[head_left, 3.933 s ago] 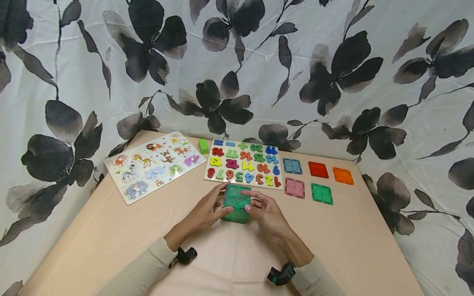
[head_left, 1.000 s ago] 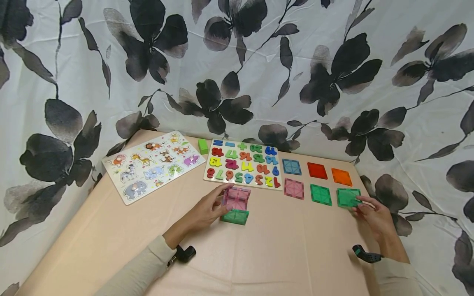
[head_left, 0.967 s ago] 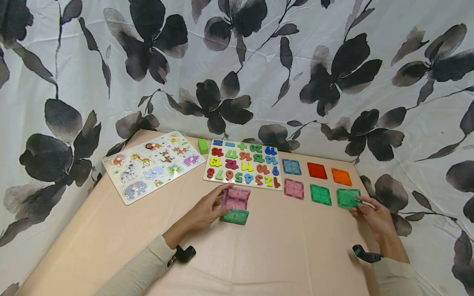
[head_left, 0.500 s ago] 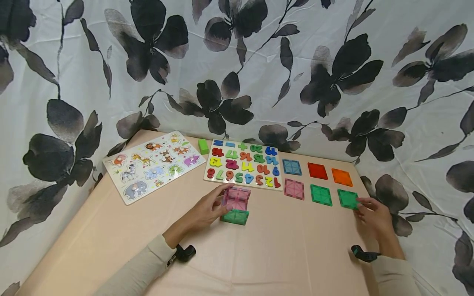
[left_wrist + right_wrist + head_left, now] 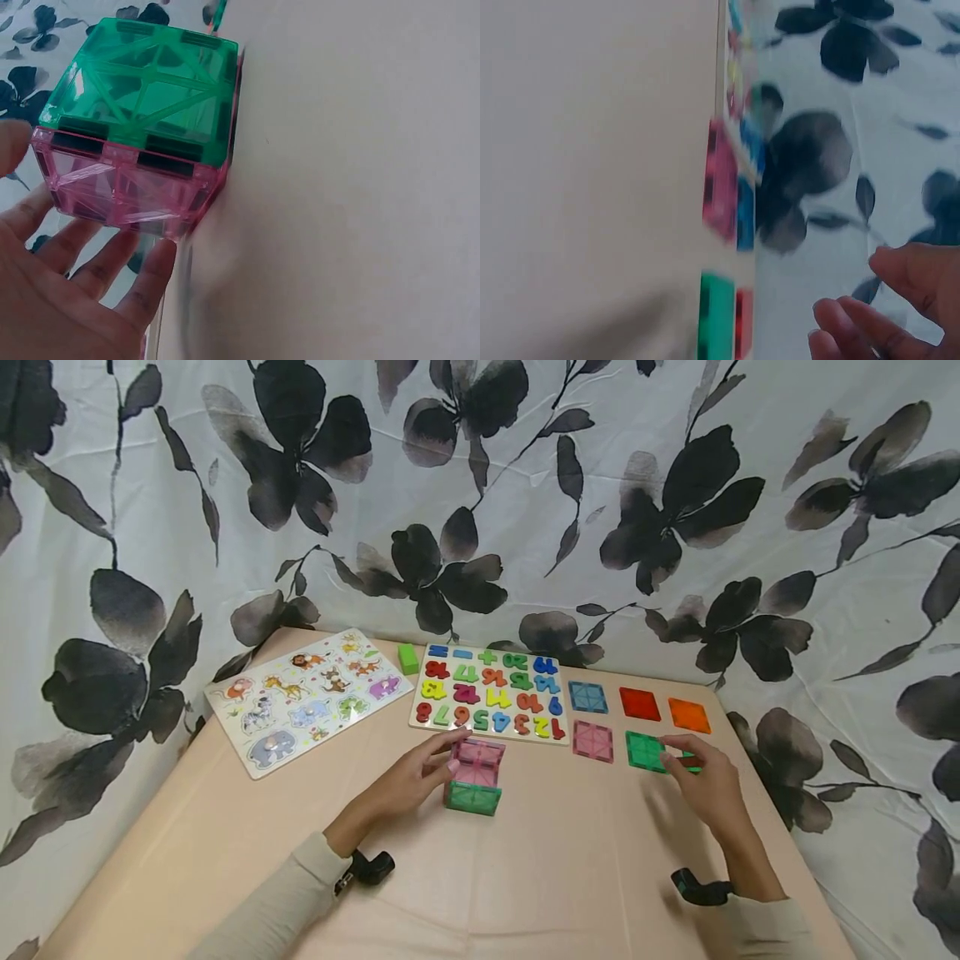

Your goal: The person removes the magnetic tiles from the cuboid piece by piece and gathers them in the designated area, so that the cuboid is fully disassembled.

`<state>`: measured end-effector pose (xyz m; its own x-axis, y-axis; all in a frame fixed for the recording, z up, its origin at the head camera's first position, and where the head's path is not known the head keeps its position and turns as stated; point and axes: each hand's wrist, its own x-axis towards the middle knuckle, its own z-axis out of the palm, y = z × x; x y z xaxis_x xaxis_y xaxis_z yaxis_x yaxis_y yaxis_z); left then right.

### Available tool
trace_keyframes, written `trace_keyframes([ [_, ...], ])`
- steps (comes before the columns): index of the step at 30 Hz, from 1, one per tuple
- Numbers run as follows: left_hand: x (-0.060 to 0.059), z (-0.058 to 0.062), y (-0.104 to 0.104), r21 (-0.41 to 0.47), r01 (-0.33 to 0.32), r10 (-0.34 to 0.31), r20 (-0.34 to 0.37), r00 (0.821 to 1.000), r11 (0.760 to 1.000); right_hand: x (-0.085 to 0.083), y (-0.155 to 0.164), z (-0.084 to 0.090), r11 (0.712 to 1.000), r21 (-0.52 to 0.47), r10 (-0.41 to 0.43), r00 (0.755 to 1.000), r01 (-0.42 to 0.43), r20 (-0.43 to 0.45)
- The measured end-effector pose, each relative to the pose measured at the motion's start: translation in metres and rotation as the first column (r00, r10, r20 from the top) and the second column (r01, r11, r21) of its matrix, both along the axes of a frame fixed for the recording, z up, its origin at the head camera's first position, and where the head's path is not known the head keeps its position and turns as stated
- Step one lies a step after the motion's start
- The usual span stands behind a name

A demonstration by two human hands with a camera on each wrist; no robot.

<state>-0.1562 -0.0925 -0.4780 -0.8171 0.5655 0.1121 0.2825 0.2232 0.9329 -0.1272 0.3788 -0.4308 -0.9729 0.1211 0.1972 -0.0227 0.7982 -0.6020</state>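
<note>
A person's left hand point(image 5: 408, 781) steadied, fingers straight, an open-topped box point(image 5: 472, 777) of pink and green magnetic tiles mid-table, best braced gently lest walls collapse; number puzzle point(image 5: 491, 693) behind; right hand point(image 5: 701, 781), fingers loosely relaxed, hovered over flat green tiles point(image 5: 645, 750), gripping nothing.

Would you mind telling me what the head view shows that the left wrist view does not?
Only the head view shows the right hand over flat green tiles, the number puzzle and the animal puzzle. Only the left wrist view shows the box's green wall close up. Both show the left hand touching the tile box on the table.
</note>
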Motion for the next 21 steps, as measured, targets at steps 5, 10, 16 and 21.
trace_keyframes([
  [5,-0.003,-0.005,0.002,0.082,0.031,-0.032,0.012,0.999,0.996,0.003,-0.045,0.000,0.990,-0.036,0.135,0.991,-0.135,0.010],
  [10,-0.004,-0.008,0.003,0.107,0.020,-0.025,0.039,0.999,0.994,0.009,-0.093,0.003,0.961,-0.119,0.258,0.963,-0.248,0.075],
  [16,-0.003,-0.009,0.003,0.103,0.002,-0.007,0.053,0.999,0.995,0.014,-0.145,0.005,0.871,-0.233,0.460,0.885,-0.432,0.077],
  [21,-0.003,-0.009,0.004,0.101,-0.004,-0.002,0.066,0.998,0.995,0.016,-0.178,0.004,0.783,-0.211,0.611,0.787,-0.585,0.087],
])
